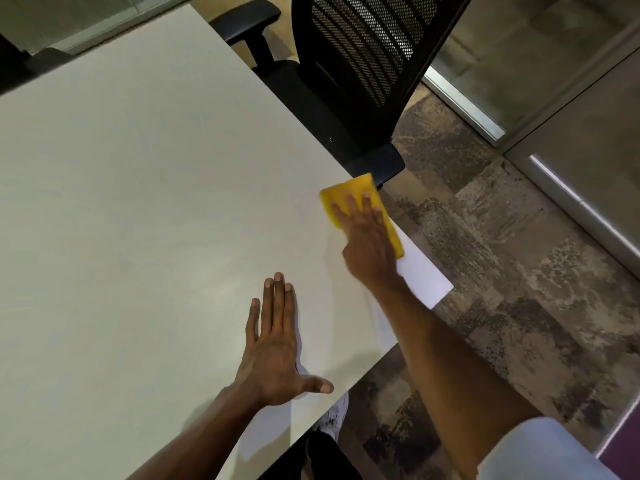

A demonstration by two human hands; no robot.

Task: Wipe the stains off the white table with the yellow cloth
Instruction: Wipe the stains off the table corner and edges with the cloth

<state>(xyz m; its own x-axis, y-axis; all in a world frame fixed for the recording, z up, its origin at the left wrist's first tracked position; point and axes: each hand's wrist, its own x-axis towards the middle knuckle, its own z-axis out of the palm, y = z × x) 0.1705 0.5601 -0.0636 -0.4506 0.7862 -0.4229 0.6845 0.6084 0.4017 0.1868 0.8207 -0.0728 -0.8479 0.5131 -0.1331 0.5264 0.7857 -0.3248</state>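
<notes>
The white table (138,202) fills the left and middle of the head view. A folded yellow cloth (349,192) lies flat on it close to the right edge. My right hand (367,244) presses down on the cloth with the fingers spread over it. My left hand (273,344) rests flat on the tabletop nearer to me, fingers apart and holding nothing. A faint pinkish mark (306,207) shows on the table just left of the cloth.
A black mesh office chair (360,64) stands at the table's right edge, its armrest (377,164) just beyond the cloth. Patterned carpet (502,271) lies to the right, with a glass partition frame (464,105) behind it. The table's near corner is beside my right forearm.
</notes>
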